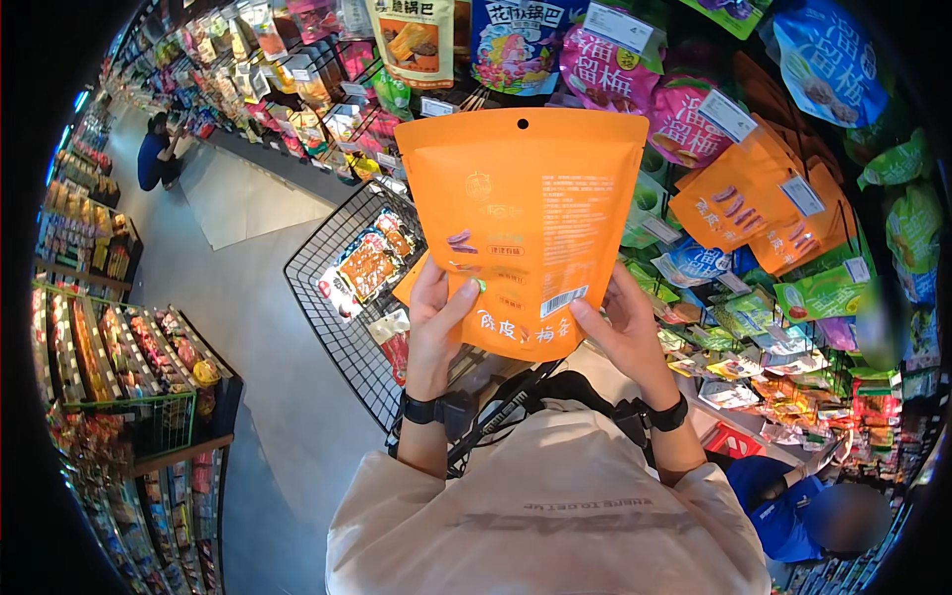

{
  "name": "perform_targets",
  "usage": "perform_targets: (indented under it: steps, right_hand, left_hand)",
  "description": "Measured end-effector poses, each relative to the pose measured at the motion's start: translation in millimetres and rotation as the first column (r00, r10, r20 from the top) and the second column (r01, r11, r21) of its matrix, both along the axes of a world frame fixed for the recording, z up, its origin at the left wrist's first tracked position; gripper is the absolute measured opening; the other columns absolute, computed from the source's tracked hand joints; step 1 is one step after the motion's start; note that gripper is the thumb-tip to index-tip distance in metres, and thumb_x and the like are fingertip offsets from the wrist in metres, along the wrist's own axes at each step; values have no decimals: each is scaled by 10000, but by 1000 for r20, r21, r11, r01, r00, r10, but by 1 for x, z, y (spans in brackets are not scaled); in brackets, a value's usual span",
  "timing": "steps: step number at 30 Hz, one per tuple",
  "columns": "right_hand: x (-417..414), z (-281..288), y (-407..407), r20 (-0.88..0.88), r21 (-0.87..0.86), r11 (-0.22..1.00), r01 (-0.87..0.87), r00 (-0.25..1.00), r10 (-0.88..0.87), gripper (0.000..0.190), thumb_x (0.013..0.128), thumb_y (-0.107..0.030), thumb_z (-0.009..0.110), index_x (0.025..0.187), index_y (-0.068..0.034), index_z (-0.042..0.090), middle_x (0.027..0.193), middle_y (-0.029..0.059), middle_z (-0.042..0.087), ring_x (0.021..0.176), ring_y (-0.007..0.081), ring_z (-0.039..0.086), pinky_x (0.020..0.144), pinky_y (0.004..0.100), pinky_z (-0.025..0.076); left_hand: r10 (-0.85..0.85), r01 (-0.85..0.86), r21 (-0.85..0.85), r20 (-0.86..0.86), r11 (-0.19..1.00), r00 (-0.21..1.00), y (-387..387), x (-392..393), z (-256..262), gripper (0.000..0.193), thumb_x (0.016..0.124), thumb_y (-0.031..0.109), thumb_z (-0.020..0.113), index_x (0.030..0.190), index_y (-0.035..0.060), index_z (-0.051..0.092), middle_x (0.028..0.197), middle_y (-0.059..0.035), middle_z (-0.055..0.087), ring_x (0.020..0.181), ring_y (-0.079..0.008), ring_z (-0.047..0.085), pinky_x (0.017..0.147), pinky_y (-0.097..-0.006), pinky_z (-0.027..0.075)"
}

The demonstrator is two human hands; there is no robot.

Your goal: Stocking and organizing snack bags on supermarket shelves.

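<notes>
An orange snack pouch is held up in front of me, its printed back with a barcode towards me and its hang hole at the top. My left hand grips its lower left side, thumb across the front. On the lower right, my right hand holds the edge, thumb near the barcode. Behind and below the pouch is a black wire shopping cart, partly hidden. In it lie a snack pack with a brown food picture and a white and red packet.
Hanging snack bags line the shelf at right, including pink pouches and orange pouches. A person in blue stands at lower right; another person crouches in the aisle. Shelves of packets border the floor at left.
</notes>
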State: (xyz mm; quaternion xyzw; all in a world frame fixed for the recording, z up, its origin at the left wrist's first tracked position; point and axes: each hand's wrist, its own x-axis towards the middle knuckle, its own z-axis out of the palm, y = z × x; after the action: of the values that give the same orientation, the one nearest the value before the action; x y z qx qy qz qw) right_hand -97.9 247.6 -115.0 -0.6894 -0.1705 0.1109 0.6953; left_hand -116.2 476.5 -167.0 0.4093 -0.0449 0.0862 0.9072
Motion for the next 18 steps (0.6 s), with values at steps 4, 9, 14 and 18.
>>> perform_targets:
  steps: [4, 9, 14, 18]
  right_hand:
    - [-2, 1, -1, 35, 0, 1000, 24, 999, -24, 514, 954, -54, 630, 1426, -1, 432, 1350, 86, 555, 1250, 172, 532, 1088, 356, 390]
    - [1, 2, 2, 155, -75, 971, 229, 964, -216, 630, 921, -89, 672, 1473, -15, 376, 1398, 98, 517, 1289, 189, 498, 1093, 378, 386]
    - [-11, 10, -6, 259, 48, 954, 296, 919, -298, 693, 883, -140, 719, 1474, -42, 370, 1394, 97, 501, 1289, 198, 487, 1058, 379, 407]
    - [-11, 5, -29, 79, 57, 956, 289, 953, -293, 539, 898, -155, 716, 1368, -36, 482, 1281, 80, 503, 1207, 166, 495, 1001, 330, 416]
  left_hand:
    - [-3, 3, -15, -8, 1000, 1000, -4, 5, 0, 587, 907, -10, 598, 1447, -29, 370, 1432, -146, 489, 1318, -249, 495, 1095, -388, 403]
    - [23, -22, 93, -17, 995, 1000, -12, 5, 11, 504, 943, 15, 578, 1420, -32, 423, 1403, -127, 517, 1302, -209, 494, 1101, -354, 373]
    - [-221, 119, 528, 135, 841, 966, -44, 10, 26, 486, 887, 85, 632, 1358, 21, 534, 1477, -169, 457, 1352, -282, 444, 1116, -421, 345]
    - [-465, 119, 726, 297, 677, 834, -83, 17, 27, 504, 840, 152, 702, 1325, 63, 599, 1521, -178, 400, 1397, -351, 384, 1131, -448, 306]
